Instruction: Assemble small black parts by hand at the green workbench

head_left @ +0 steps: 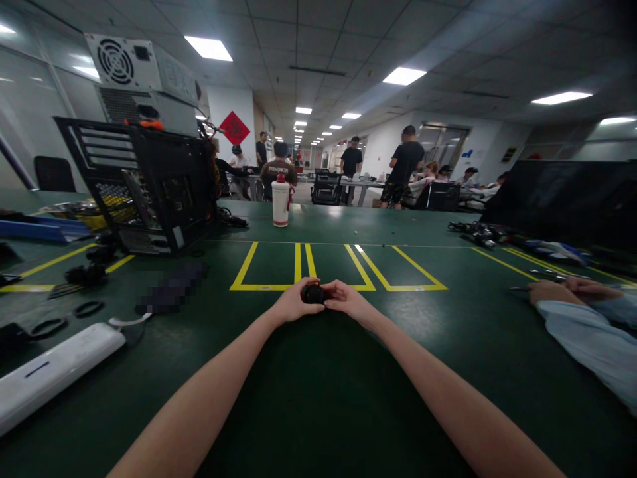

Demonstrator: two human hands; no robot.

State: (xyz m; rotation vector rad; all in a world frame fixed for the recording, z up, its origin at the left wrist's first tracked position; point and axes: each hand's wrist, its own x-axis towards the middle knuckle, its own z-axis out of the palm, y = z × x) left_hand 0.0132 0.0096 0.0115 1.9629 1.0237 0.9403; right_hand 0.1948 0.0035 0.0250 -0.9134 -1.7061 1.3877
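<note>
Between my two hands, low over the green table, is a small round black object [313,293]; its exact kind is too dark and small to tell. My left hand [293,302] curls around its left side, thumb below and fingers above. From the right, my right hand [346,299] closes its fingertips and thumb on the same object. Parts of it are covered by my fingers. Just beyond my hands, yellow tape outlines [308,287] mark rectangles on the green tabletop [318,398].
An open black computer case [164,186] with a power supply [144,63] on top stands at left. A white cup [281,202] is at the back. A white power strip [60,372] and cables lie left. At right are a co-worker's hands [552,291] and sleeves.
</note>
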